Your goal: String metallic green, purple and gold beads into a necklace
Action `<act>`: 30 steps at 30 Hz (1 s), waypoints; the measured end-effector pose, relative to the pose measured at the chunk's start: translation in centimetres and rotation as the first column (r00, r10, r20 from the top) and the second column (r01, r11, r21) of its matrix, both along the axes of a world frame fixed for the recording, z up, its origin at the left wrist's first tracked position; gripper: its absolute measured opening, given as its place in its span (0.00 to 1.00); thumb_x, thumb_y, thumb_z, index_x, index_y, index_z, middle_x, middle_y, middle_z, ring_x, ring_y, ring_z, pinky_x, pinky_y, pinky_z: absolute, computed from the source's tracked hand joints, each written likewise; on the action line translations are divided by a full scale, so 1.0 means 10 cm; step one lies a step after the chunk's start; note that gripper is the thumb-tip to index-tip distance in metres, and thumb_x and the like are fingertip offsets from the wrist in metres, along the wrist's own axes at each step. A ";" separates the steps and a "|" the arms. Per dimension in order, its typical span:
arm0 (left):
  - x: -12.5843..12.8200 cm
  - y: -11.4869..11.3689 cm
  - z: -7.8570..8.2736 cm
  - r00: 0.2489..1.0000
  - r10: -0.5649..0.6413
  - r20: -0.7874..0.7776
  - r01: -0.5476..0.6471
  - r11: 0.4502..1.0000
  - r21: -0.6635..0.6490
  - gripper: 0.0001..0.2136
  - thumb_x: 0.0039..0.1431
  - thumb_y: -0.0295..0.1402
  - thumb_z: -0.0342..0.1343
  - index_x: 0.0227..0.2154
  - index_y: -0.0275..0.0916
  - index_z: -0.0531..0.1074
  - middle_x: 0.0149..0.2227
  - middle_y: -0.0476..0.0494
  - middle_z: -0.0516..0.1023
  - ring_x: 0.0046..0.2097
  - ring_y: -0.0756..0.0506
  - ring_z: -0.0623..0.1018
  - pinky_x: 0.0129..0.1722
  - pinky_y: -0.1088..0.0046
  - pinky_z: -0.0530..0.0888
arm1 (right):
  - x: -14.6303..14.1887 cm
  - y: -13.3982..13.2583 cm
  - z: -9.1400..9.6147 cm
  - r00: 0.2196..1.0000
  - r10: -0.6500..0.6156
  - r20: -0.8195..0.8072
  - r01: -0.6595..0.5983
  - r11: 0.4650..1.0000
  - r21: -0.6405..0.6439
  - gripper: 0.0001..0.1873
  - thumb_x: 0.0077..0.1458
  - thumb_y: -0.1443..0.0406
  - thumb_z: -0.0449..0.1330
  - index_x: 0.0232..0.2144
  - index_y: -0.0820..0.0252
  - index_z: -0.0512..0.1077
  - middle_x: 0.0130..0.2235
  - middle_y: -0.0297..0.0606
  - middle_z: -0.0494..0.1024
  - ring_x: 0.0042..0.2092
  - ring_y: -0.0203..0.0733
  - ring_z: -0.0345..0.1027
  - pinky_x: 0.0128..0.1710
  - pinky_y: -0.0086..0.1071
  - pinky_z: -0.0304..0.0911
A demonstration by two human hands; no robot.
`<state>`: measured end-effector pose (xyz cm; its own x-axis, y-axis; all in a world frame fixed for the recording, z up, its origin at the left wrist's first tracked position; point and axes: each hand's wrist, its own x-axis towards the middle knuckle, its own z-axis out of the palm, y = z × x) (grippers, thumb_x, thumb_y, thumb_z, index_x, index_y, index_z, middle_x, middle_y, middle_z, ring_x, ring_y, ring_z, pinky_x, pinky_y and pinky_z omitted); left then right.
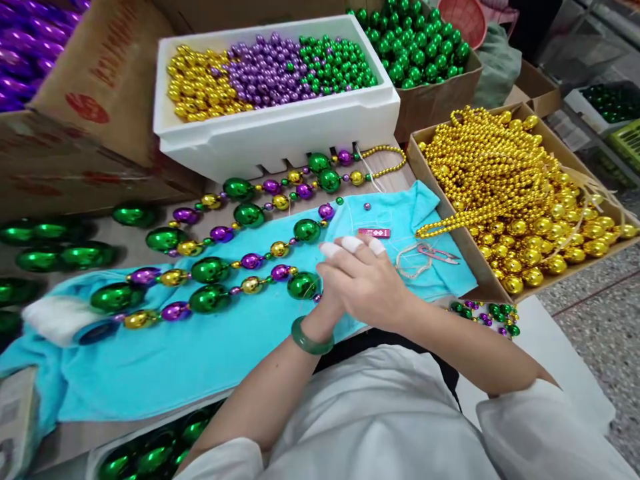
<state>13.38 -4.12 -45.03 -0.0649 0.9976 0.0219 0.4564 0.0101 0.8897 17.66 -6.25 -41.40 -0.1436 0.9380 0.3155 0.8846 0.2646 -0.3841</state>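
My right hand [376, 285] is laid over my left hand [331, 308], its fingers closed round it, with white covers on the fingertips. Most of the left hand, including its fingers, is hidden underneath; a green bangle [313, 337] circles that wrist. Just left of the hands, a beaded strand [210, 299] of green, purple and gold beads lies in a loop on the turquoise towel [165, 373]. Beyond the hands are a small pink label [374, 233], a loose purple bead [367, 206], scissors-like snips [437, 253] and a coil of pale cord [414, 261].
A white foam box [280, 127] of gold, purple and green beads stands at the back. To the right is a cardboard box [487, 290] of gold beads. Large green beads [90, 255] and a white thread spool [55, 319] lie left. Another beaded strand [249, 215] lies behind.
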 end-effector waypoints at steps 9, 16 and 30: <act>-0.37 0.36 -0.08 0.899 -0.380 0.218 0.401 0.914 -0.061 0.11 0.59 0.35 0.55 0.36 0.36 0.80 0.22 0.51 0.73 0.24 0.54 0.69 0.27 0.78 0.68 | 1.36 -0.42 -0.57 0.856 -0.456 0.246 0.454 0.888 0.066 0.12 0.62 0.61 0.55 0.43 0.62 0.71 0.43 0.47 0.77 0.45 0.51 0.66 0.55 0.49 0.51; -0.31 0.36 0.02 0.890 -0.395 0.229 0.413 0.910 -0.035 0.09 0.60 0.33 0.55 0.34 0.37 0.80 0.22 0.51 0.72 0.24 0.55 0.70 0.24 0.80 0.68 | 1.36 -0.39 -0.66 0.879 -0.412 0.242 0.412 0.910 0.051 0.08 0.62 0.63 0.55 0.38 0.60 0.73 0.39 0.43 0.77 0.42 0.50 0.66 0.49 0.44 0.56; -0.25 0.36 0.13 0.856 -0.426 0.292 0.442 0.897 0.012 0.09 0.61 0.33 0.56 0.34 0.37 0.80 0.21 0.51 0.71 0.23 0.55 0.69 0.24 0.80 0.68 | 1.48 -0.39 -0.59 0.915 -0.335 -0.225 0.347 0.938 0.014 0.03 0.56 0.65 0.59 0.35 0.57 0.71 0.44 0.44 0.79 0.47 0.52 0.72 0.47 0.46 0.64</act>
